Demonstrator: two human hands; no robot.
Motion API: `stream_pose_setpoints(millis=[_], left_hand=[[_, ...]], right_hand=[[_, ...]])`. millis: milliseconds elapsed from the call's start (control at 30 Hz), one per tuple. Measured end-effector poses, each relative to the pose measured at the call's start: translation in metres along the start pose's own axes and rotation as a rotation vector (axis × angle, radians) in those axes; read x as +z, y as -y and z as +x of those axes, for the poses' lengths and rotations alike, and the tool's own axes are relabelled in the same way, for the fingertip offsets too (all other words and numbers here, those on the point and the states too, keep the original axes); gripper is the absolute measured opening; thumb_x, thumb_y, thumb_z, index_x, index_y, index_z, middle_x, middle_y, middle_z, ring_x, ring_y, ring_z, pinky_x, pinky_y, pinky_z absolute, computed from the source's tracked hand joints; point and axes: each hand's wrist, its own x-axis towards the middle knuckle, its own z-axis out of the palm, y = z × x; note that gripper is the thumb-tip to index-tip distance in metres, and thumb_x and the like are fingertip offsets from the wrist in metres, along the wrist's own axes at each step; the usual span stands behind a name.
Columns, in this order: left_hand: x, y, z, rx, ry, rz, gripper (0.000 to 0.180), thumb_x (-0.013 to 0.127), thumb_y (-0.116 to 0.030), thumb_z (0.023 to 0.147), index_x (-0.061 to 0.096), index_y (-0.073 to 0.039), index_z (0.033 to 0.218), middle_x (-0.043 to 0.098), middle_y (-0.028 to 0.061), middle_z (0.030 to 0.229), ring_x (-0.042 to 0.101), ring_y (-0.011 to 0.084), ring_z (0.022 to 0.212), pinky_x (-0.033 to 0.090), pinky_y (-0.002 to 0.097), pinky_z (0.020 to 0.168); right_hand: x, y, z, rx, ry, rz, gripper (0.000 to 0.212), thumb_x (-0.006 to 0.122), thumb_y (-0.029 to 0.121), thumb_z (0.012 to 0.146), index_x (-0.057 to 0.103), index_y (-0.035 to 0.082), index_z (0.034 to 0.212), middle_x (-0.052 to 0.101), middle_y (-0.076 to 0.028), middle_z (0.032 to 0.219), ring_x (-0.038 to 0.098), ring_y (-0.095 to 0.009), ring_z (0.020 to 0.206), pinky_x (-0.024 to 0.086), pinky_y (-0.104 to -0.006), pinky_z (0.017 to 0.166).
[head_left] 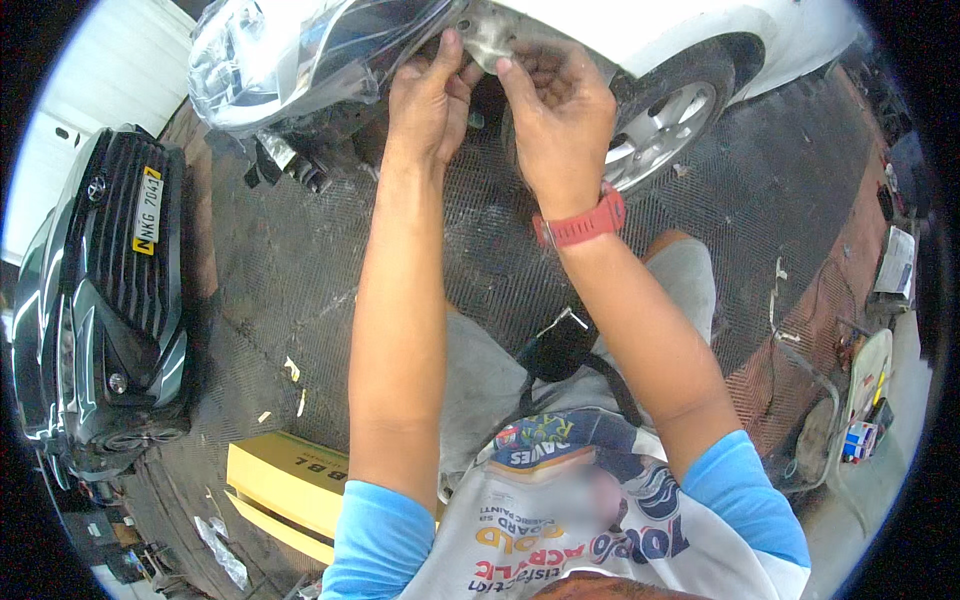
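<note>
Both arms reach up to the front corner of a white car [690, 28], between its headlight [260, 62] and the front wheel [672, 130]. A bare, dull silver metal bracket [490, 38] shows there, under the body edge. My left hand [430, 105] is closed at its left side, thumb upright and fingers curled in behind. From the right, my right hand [563, 110] pinches the bracket's lower end, the thumb pressed on its front and the other fingers bent. What the fingertips touch behind the metal is hidden. A red watch [582, 222] is on my right wrist.
A socket wrench handle [565, 318] shows near my knees. A yellow box [290, 490] lies at lower left, and a dark car [115, 290] stands at the left. On the right are a plastic chair [865, 410] with small items and a cable [775, 340].
</note>
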Motion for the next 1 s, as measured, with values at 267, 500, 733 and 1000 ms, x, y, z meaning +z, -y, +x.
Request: stream_pose_setpoints(millis=[267,500,733,1000], left_hand=[[-0.022,0.003,0.006,-0.025,-0.023,0.100,0.040,0.072,-0.017,0.096,0.059,0.000,0.129,0.066,0.0097,0.125,0.064,0.0220,0.114,0.054,0.0372,0.100],[-0.003,0.005,0.004,-0.013,-0.043,-0.010,0.032,0.068,-0.015,0.099,0.060,-0.001,0.127,0.068,0.0088,0.121,0.067,0.0200,0.109,0.059,0.0331,0.094],[-0.002,0.007,0.005,0.012,-0.081,0.036,0.034,0.069,-0.014,0.098,0.060,-0.001,0.128,0.067,0.0097,0.124,0.066,0.0206,0.111,0.057,0.0333,0.095],[-0.002,0.010,0.004,0.095,-0.088,0.041,0.039,0.074,-0.013,0.094,0.061,0.002,0.128,0.066,0.0115,0.126,0.064,0.0233,0.115,0.051,0.0356,0.102]], right_hand=[[0.012,0.025,0.012,-0.045,0.033,-0.040,0.012,0.070,0.000,0.089,0.070,-0.004,0.100,0.075,-0.013,0.088,0.072,-0.016,0.076,0.056,-0.0292,0.070],[0.017,0.017,0.012,-0.118,0.060,-0.106,0.011,0.068,0.000,0.090,0.071,-0.005,0.100,0.074,-0.013,0.086,0.071,-0.017,0.073,0.056,-0.0292,0.068],[0.021,0.018,0.018,-0.173,0.065,-0.144,0.014,0.070,-0.001,0.088,0.072,-0.005,0.101,0.075,-0.016,0.086,0.074,-0.019,0.074,0.057,-0.0308,0.069],[0.023,-0.005,0.029,-0.325,0.024,-0.364,0.015,0.074,0.012,0.082,0.074,0.000,0.091,0.074,-0.019,0.090,0.073,-0.035,0.080,0.057,-0.0414,0.077]])
